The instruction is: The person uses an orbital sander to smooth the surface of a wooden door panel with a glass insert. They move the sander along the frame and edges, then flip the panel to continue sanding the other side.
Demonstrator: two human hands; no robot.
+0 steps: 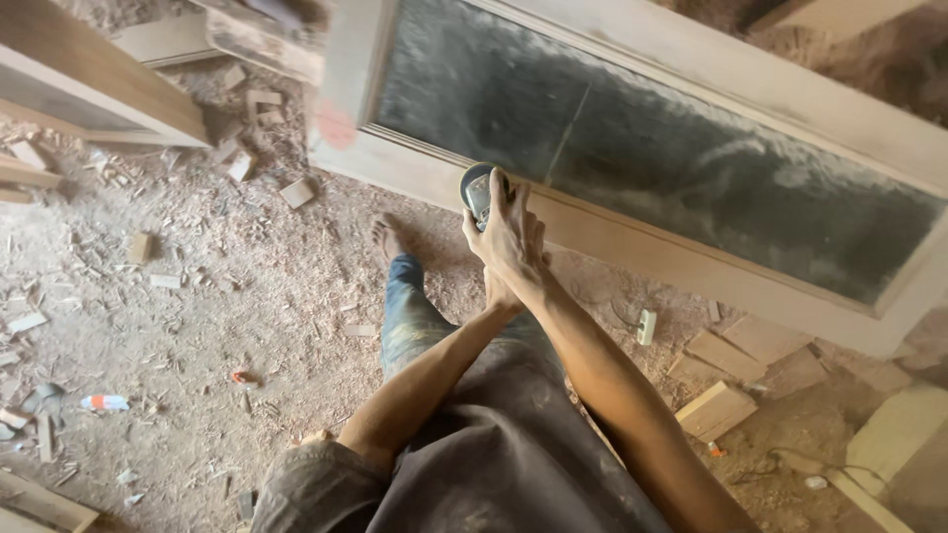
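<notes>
The right hand point(509, 235) lies over the top of a small round sander point(476, 190), fingers spread and wrapped down its sides, so this grip is clamped on the tool. The sander sits against the lower wooden rail of a large door point(632, 232), just below the left end of the door's dark, dusty glass panel point(642, 148). The door lies tilted across the upper right of the view, its pale frame coated in dust.

The left hand point(501, 292) comes up under the right wrist and is mostly hidden behind it; whether its grip is apart or together cannot be told, nor whether it touches the sander. Both forearms cross just short of the door's rail.

Below the door, the person's leg in dusty jeans point(410, 321) reaches toward the rail, with the bare foot point(385, 237) planted on the floor point(197, 326) just left of the sander. The floor is thick with sawdust, shavings and small wood offcuts. Near the door's lower edge, to the right of the arms, lie several flat wood blocks point(718, 409) and a small white plug point(646, 327). Well away from the door, at the far left, a small tube point(104, 403) lies in the dust, and a long plank point(94, 84) runs along the upper left corner.
</notes>
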